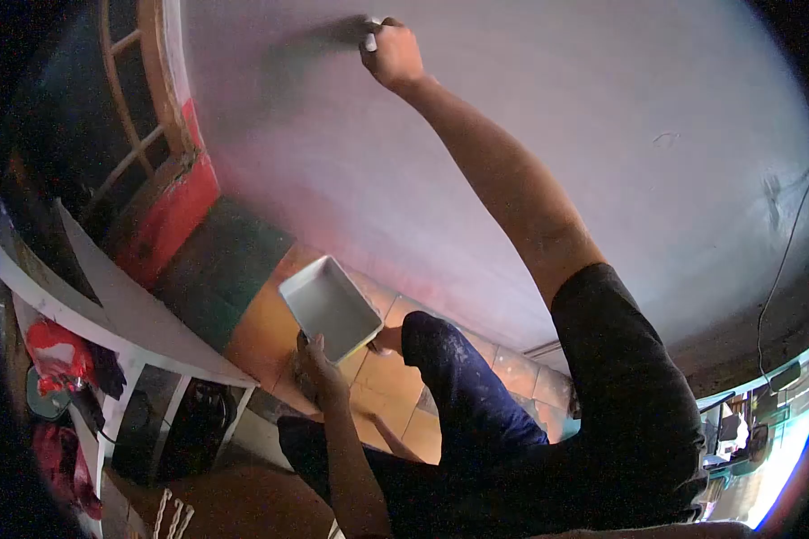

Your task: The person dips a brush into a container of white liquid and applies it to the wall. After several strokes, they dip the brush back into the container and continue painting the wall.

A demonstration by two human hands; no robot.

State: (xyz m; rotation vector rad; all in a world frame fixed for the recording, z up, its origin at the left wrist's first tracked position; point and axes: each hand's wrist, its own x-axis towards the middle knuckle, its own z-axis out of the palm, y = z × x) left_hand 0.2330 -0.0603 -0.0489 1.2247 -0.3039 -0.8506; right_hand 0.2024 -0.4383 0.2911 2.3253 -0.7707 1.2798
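My right hand (395,58) is raised at the wall (548,81), its fingers closed around a small white-ended tool (370,42). Most of that tool is hidden in the fist, so I cannot tell its kind. A dark shadow falls on the wall left of the fist. Lower down, my left hand (322,366) grips the near edge of a shallow rectangular tray (328,305) with a pale rim and grey inside. The tray is tilted, and its inner floor faces me. Below it are my bent legs in dark blue trousers (463,373) marked with pale smears.
A white shelf unit (144,337) stands at the left, holding red cloth-like items (58,355). Behind it is a wooden-framed window (157,81) above a red wall strip (184,211). Orange tiles (391,386) cover the floor. A cable (768,296) hangs at the right.
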